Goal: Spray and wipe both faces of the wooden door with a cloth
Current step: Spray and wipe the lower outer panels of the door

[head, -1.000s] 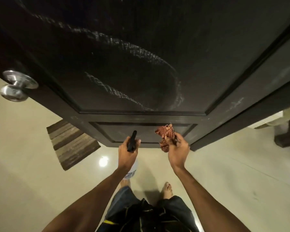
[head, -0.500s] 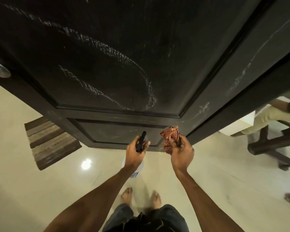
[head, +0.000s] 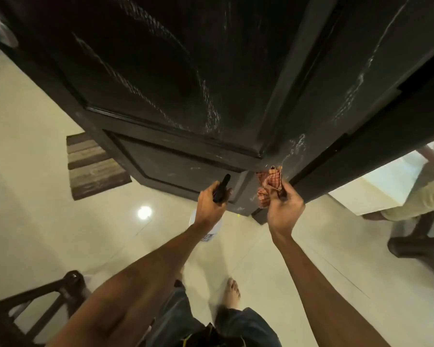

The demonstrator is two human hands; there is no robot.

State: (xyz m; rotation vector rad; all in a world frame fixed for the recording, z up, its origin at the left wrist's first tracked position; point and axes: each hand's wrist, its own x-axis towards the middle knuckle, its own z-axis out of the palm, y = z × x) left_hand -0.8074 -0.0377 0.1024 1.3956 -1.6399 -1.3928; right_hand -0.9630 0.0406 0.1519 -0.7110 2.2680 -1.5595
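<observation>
The dark wooden door [head: 161,71] fills the upper frame, its face streaked with white foamy trails. Below centre, the left hand [head: 209,205] curls around a spray bottle [head: 207,227] — black trigger head up. Just right, the right hand [head: 285,209] pinches a bunched checked cloth [head: 269,184] — near the door's lower edge.

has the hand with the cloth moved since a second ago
Yes. The right hand with the cloth has shifted right against the door, from the lower panel to the stile beside it.
</observation>
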